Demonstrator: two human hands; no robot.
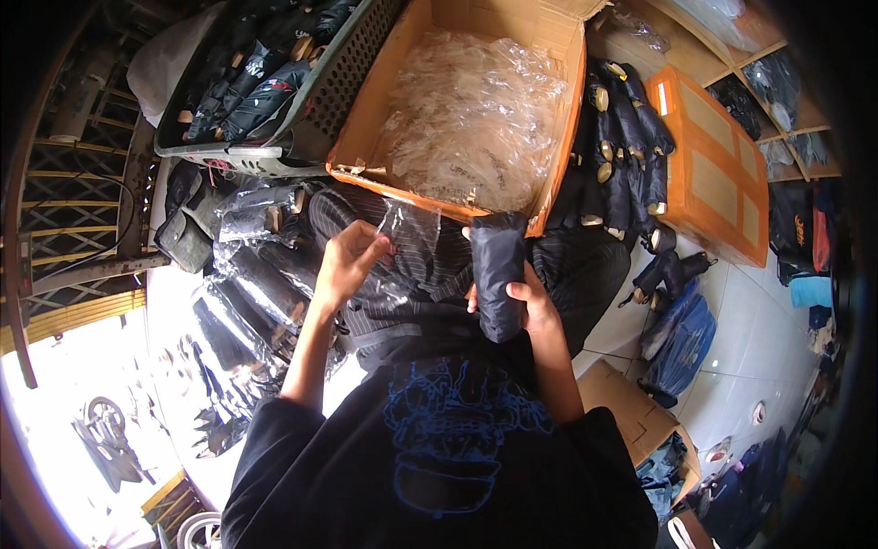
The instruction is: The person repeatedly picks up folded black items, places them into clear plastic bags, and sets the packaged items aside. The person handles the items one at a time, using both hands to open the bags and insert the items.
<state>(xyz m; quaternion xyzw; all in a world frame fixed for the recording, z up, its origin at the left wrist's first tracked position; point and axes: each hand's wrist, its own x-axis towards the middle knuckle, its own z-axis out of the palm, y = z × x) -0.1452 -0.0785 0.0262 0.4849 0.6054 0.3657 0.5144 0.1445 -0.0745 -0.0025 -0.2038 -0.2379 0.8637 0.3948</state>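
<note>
Between the fingers and thumb of my left hand [349, 263] is the top of a clear plastic bag [413, 229], hanging over my lap. My right hand [540, 309] grips a black folded umbrella [499, 279] in its fabric sleeve, held upright with the thumb across its lower side. The bag and the umbrella are apart. Just beyond both hands stands an open cardboard box [366, 119] edged with orange tape, holding a heap of clear plastic bags [476, 110]. Bagged umbrellas [247, 293] lie in a pile to the left of my left hand.
A dark plastic crate [315, 114] full of umbrellas stands at the far left. More black umbrellas [626, 137] lie in rows right of the open box, beside an orange-taped closed carton [713, 165]. Blue wrapped items [681, 348] and an open carton [631, 407] sit at the right.
</note>
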